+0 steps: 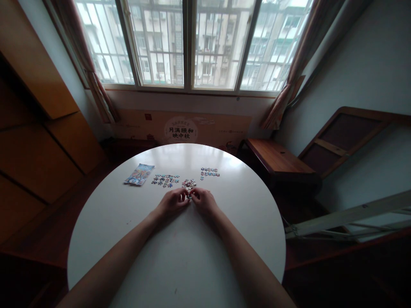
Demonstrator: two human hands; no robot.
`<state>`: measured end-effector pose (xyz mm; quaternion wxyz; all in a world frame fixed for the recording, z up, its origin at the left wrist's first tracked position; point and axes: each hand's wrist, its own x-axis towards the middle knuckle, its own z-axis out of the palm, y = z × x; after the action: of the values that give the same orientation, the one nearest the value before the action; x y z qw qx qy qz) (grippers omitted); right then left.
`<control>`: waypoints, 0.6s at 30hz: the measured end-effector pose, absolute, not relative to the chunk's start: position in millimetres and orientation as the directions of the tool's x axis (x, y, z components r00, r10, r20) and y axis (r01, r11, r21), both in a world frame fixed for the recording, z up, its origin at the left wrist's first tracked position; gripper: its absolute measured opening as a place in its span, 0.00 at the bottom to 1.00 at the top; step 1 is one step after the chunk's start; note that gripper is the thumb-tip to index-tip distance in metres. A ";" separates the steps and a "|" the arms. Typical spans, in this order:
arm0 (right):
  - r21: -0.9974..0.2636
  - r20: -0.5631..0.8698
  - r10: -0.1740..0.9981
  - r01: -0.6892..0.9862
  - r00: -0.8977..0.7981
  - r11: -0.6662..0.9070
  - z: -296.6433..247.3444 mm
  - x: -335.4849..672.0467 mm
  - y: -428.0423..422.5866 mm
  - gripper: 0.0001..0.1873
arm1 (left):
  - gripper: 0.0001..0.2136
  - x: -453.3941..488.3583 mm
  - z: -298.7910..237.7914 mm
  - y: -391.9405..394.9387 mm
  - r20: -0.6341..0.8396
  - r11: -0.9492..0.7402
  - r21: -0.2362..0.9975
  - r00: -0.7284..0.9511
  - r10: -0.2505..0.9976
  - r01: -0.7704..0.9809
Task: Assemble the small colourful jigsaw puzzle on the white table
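My left hand [173, 201] and my right hand [204, 201] meet near the middle of the white round table [173, 265]. Their fingertips are pinched together around a small dark jigsaw puzzle piece [189, 197], partly covered by the fingers. Just beyond them lies a heap of loose jigsaw pieces [189, 183], some pale side up. To the left, a group of puzzle pieces [165, 180] is spread out in rows. Another group of pieces [210, 172], partly in rows, lies to the right and farther back.
A colourful picture sheet [140, 174] lies at the table's left. Beyond the table stand a printed banner [208, 128] and barred windows [189, 47]. A low wooden bench [276, 156] is at the right, with wooden cabinets [54, 158] at the left.
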<state>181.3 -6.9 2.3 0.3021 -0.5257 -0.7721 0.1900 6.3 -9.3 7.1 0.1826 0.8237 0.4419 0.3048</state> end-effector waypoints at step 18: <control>-0.644 0.257 0.933 0.675 -0.251 0.359 7.5 182.0 -7.7 0.11 | 0.05 5.4 2.8 -4.4 0.413 -0.566 0.567 0.387 0.824 0.599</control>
<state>182.0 -7.7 7.5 0.3115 -0.5269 -0.7632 0.2071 5.4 -4.4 2.8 0.1651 0.8163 0.4358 0.3413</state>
